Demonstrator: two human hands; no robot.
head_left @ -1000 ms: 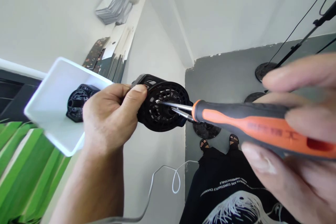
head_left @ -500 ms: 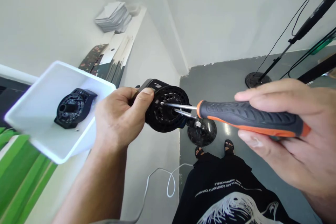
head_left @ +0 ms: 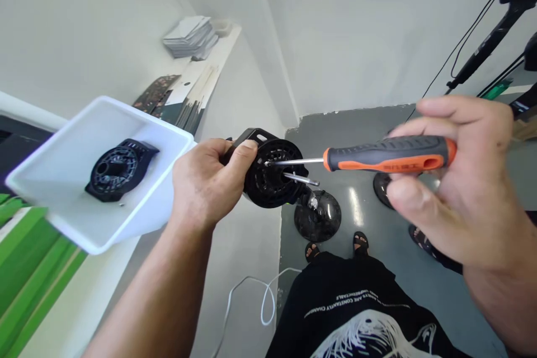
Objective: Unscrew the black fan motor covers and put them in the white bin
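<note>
My left hand [head_left: 210, 184] is closed round a black fan motor housing [head_left: 268, 196], its thumb on the slotted round face. A metal shaft [head_left: 301, 179] sticks out of the middle of that face. In my right hand [head_left: 465, 201] is a screwdriver [head_left: 390, 155] with a grey and orange handle. Its tip meets a small screw head near the thumb of my left hand. My right fingers lie loosely along the handle, the thumb below it. Another black housing [head_left: 119, 170] lies in a white plastic bin [head_left: 103, 243] at the left, with a small screw [head_left: 122, 205] beside it.
A stack of white sheets [head_left: 191, 36] sits on a ledge behind the bin. Green strips [head_left: 37, 274] lie at lower left. Black round stand bases [head_left: 321, 224] stand on the grey floor. A white cable [head_left: 247, 278] hangs below my left arm. Another person's foot shows at right.
My right hand has loosened and shifted round the handle, and the handle has turned to show more orange. The tip stays at the screw. The view has shifted slightly.
</note>
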